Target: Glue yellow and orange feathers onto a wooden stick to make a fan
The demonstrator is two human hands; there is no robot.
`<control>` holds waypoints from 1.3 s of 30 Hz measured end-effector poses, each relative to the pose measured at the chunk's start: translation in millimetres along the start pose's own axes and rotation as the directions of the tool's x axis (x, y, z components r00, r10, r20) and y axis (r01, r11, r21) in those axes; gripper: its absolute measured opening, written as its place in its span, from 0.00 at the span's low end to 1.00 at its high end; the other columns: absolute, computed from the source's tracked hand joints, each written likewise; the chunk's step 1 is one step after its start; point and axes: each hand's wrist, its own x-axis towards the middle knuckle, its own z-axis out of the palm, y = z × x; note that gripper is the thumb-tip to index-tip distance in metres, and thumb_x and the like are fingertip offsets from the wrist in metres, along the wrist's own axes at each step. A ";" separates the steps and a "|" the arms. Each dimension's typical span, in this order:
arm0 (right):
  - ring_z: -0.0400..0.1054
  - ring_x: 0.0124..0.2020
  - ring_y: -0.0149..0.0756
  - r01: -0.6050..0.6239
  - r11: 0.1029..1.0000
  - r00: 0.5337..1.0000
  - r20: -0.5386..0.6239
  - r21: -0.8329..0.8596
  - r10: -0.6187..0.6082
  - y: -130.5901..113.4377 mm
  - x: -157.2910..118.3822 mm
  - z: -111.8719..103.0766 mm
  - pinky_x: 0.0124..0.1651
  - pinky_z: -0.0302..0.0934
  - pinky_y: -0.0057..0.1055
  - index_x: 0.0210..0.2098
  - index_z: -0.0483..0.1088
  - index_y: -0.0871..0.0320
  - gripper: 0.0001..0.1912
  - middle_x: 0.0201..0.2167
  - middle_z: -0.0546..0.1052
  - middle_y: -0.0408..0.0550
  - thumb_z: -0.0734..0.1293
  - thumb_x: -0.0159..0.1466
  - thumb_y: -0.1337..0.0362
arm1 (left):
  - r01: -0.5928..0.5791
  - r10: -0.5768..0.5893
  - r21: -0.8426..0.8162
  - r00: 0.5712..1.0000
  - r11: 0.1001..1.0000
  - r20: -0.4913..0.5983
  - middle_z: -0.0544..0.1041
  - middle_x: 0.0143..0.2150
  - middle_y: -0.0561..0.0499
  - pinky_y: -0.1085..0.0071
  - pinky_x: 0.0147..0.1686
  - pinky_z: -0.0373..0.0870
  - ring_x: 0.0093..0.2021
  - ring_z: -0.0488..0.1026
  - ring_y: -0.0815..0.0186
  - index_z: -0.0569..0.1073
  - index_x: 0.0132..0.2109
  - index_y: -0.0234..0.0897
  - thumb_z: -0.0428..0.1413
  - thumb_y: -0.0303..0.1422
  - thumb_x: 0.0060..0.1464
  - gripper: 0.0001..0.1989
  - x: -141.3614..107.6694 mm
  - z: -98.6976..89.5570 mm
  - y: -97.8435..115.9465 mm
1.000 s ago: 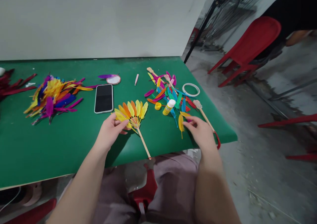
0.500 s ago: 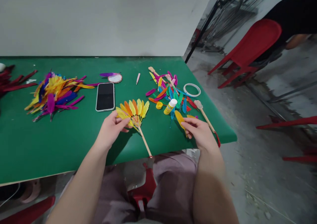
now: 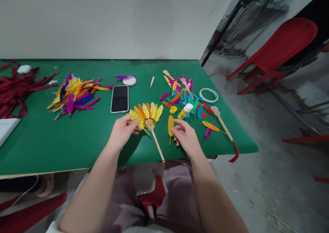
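Observation:
My left hand (image 3: 125, 130) is closed on the left edge of a feather fan (image 3: 149, 113), which has yellow and orange feathers spread around a wooden stick handle (image 3: 158, 146). The handle points toward the table's front edge, its end reddish. To the right of the fan, my right hand (image 3: 185, 134) pinches a yellow-orange feather (image 3: 170, 126), held nearly upright and apart from the fan. Just beyond that hand are a glue bottle (image 3: 183, 113) with a white top and a small yellow cap (image 3: 173, 109).
Loose colourful feathers (image 3: 180, 95) and a tape roll (image 3: 208, 95) lie at right, near a stick with a red ribbon (image 3: 222, 123). A phone (image 3: 120, 99), a feather pile (image 3: 74, 95) and dark red strips (image 3: 19, 89) lie leftward. A red chair (image 3: 290, 44) stands beyond the table (image 3: 64, 143).
My right hand has moved left toward the fan with the yellow-orange feather. Another yellow feather now shows on the table at right. The view has turned slightly left.

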 end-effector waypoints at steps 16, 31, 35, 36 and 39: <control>0.62 0.50 0.49 0.213 0.715 0.811 -0.287 -0.666 -0.509 10.8 57.1 -37.6 0.53 0.54 0.48 0.45 0.69 0.61 0.28 0.46 0.71 0.59 0.67 0.51 0.49 | -0.194 0.117 -0.286 0.957 0.938 -0.265 0.79 0.36 0.48 0.82 0.18 0.70 0.27 0.77 0.70 0.73 0.37 0.34 0.61 0.36 0.43 0.14 -1.9 -18.3 19.4; 0.59 0.16 0.29 0.502 0.863 0.804 -0.334 -0.061 -0.492 -87.3 34.6 -22.2 0.22 0.57 0.29 0.31 0.66 0.55 0.16 0.15 0.63 0.38 0.59 0.60 0.48 | -0.226 0.131 -0.362 0.954 0.905 -0.268 0.78 0.28 0.50 0.79 0.15 0.69 0.19 0.74 0.71 0.73 0.37 0.31 0.58 0.39 0.47 0.15 -6.6 1.1 28.4; 0.51 0.12 0.25 0.533 0.830 0.831 -0.288 0.163 -0.477 -109.5 27.1 -7.9 0.15 0.49 0.25 0.34 0.65 0.52 0.10 0.14 0.62 0.35 0.64 0.58 0.54 | -0.310 0.180 -0.403 0.928 0.861 -0.327 0.79 0.31 0.49 0.79 0.17 0.70 0.22 0.76 0.69 0.70 0.38 0.33 0.57 0.38 0.50 0.12 -14.5 13.6 32.2; 0.51 0.12 0.24 0.501 0.841 0.855 -0.267 0.205 -0.444 -109.2 25.9 -5.3 0.15 0.50 0.25 0.34 0.65 0.52 0.10 0.14 0.62 0.34 0.66 0.56 0.56 | -0.344 0.208 -0.405 0.916 0.847 -0.342 0.80 0.33 0.49 0.79 0.18 0.71 0.24 0.77 0.68 0.70 0.38 0.34 0.56 0.38 0.52 0.11 -18.0 17.7 33.0; 0.54 0.14 0.24 0.411 0.839 0.909 -0.235 0.357 -0.345 -102.2 22.6 -2.0 0.17 0.52 0.23 0.33 0.64 0.52 0.11 0.14 0.60 0.34 0.68 0.52 0.58 | -0.479 0.346 -0.384 0.864 0.789 -0.367 0.80 0.38 0.50 0.74 0.25 0.76 0.33 0.79 0.65 0.68 0.38 0.38 0.51 0.38 0.57 0.09 -32.3 31.1 33.8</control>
